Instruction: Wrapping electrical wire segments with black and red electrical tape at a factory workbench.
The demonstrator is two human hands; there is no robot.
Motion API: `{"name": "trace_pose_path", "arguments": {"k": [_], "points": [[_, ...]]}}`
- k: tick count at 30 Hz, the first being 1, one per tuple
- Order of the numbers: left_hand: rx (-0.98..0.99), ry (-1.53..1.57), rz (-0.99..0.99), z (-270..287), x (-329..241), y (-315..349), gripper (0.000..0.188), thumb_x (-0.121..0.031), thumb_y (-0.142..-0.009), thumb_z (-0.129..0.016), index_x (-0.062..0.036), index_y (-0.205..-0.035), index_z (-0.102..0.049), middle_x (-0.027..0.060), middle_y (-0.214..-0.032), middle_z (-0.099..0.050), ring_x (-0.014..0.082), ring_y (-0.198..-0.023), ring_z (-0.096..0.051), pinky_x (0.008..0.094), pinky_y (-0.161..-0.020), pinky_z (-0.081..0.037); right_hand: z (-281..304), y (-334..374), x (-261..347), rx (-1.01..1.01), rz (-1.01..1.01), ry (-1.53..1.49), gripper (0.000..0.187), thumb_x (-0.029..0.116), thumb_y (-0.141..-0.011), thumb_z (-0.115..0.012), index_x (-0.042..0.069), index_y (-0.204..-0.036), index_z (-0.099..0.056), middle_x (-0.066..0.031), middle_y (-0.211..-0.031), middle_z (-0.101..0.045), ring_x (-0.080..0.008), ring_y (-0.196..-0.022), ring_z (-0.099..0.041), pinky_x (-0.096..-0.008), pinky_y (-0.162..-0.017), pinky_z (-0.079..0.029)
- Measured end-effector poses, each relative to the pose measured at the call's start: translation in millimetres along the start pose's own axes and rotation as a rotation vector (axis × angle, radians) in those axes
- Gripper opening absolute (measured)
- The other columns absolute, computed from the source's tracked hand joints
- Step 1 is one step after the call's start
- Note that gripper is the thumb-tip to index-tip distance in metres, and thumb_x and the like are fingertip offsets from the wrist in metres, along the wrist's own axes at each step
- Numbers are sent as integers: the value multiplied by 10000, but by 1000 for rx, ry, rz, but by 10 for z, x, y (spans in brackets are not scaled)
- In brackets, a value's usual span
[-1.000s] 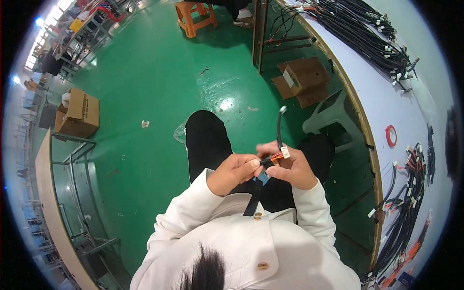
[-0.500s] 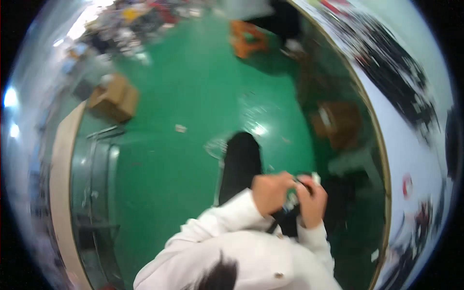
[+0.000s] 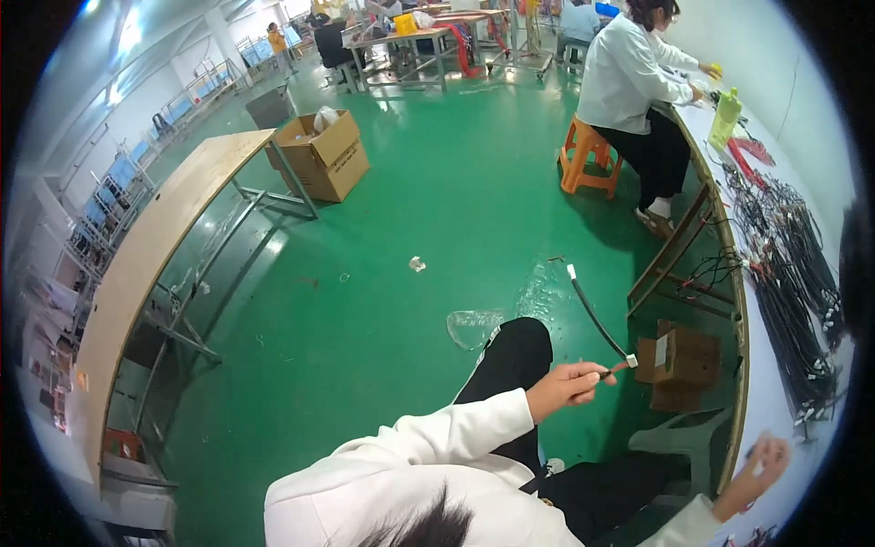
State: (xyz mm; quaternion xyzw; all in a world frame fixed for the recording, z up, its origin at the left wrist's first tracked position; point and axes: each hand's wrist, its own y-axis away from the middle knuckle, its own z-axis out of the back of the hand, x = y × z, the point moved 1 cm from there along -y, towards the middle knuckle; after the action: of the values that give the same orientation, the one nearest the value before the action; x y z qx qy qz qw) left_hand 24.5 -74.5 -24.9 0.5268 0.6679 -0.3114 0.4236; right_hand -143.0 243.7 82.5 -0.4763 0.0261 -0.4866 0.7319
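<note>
My left hand (image 3: 572, 390) is closed around the end of a short wire harness (image 3: 597, 319), out in front of my right knee. The harness has a black sleeve, some red wire by my fingers and white connectors, and its free part sticks up and away from me. Over the near right part of the white worktable (image 3: 761, 365), my right hand (image 3: 764, 467) is raised with bent fingers. Motion smears those fingers, so whether anything is in them does not show. Bundles of black cables with white connectors (image 3: 788, 301) lie on the table beyond it.
A co-worker in white (image 3: 629, 73) sits on an orange stool (image 3: 588, 159) farther along the worktable, near a green bottle (image 3: 725, 118). Under the table are a cardboard box (image 3: 688, 360) and a grey plastic stool (image 3: 684, 442). A long wooden table (image 3: 182, 205) and an open carton (image 3: 333, 155) stand left.
My hands, together before my body earlier, are now apart: the right has moved out over the worktable, the left holds the harness forward. My view has tilted up, bringing the co-worker fully into sight.
</note>
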Motion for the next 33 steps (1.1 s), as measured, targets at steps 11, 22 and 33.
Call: {"name": "trace_pose_path", "arguments": {"k": [11,22,33], "points": [[156,338,-103,-257,-251,69,265,-312,-940,-463,-81,-817,-509,-55,-641,-416,41,-557,-338,190,-517,-260,-302,-208,-989,264,-155,728,130,141,-835,-459,20,-874,-481,-196,-966,-473,-384,-877,-523,-468,-734,-427],[98,-44,-242,-455,-284,215,303,-310,-946,-445,-42,-844,-542,-47,-639,-386,36,-549,-311,208,-508,-262,-122,-201,-381,337,-36,790,267,158,-797,-530,11,-1020,-536,-181,-1109,-485,-350,-1011,-500,-449,-834,-414],[260,-52,-46,-632,-16,294,276,-282,-934,-480,-32,-883,-587,4,-737,-583,48,-677,-514,210,-596,-402,-402,920,1539,629,-192,-771,234,145,-907,-508,-50,-992,-604,-91,-920,-618,-115,-737,-561,-241,-661,-448]]}}
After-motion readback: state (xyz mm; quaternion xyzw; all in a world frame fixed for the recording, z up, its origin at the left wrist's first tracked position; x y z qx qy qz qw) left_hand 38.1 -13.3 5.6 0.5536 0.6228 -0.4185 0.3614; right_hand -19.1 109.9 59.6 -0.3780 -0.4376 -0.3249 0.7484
